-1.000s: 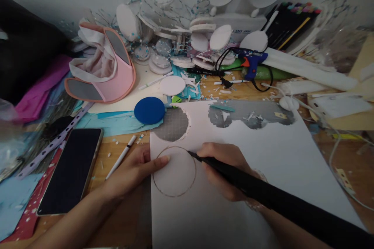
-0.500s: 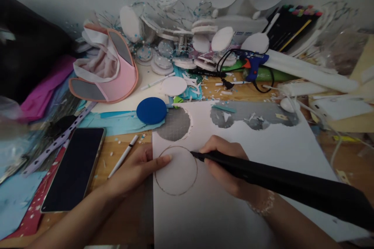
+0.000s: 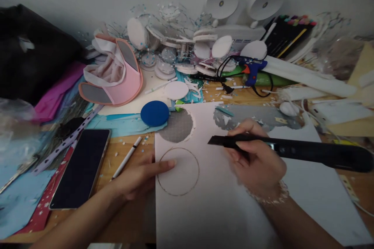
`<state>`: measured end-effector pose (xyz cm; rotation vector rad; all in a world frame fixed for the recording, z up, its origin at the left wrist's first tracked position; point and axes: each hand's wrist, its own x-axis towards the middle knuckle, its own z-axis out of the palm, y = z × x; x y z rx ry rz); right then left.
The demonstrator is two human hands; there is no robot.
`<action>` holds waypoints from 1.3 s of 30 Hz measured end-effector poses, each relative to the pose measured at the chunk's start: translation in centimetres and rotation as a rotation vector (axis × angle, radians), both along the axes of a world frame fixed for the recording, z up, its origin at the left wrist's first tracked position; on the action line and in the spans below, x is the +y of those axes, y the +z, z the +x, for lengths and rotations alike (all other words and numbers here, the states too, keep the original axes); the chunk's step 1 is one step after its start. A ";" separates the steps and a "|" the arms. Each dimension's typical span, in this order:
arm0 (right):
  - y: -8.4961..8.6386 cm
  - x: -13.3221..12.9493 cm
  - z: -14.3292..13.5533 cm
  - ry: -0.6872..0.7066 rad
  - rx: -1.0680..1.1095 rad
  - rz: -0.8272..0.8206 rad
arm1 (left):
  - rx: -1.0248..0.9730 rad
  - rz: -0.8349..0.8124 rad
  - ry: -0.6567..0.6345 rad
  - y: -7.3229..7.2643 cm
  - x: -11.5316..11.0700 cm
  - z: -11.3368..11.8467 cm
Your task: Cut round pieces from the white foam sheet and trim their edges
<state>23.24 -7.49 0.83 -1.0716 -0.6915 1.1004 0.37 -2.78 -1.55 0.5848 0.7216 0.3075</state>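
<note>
My right hand is wrapped round a black utility knife, held raised with its dark blade pointing left over the white board. The blade tip is to the right of a thin brown circle drawn on the board. At the board's left edge my left hand pinches it, the thumb lying on top inside the circle and the other fingers partly hidden. Above the circle a round cut-out shows a grey gridded mat; ragged openings lie further right. A blue disc rests beside the cut-out.
A phone and a white pen lie left of the board. Behind are a pink visor cap, a blue glue gun, white discs and several markers. White scraps are strewn about.
My right hand has moved right with the knife, its blade leaving the circle's upper right edge. My left hand stays on the board's edge. The whole view has shifted slightly.
</note>
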 end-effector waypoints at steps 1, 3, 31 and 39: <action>-0.2 0.0 0.0 0.011 -0.010 -0.013 | -0.007 -0.008 0.008 0.0 -0.1 0.1; -0.7 0.1 -0.1 0.039 -0.055 -0.042 | -0.003 -0.015 0.017 -0.1 -0.2 0.1; -1.5 0.7 0.0 0.204 -0.058 -0.110 | 0.320 0.586 -0.419 1.0 2.7 -1.8; -1.0 1.5 -1.4 0.207 -0.213 -0.113 | 0.322 0.625 -0.342 1.3 1.8 -1.2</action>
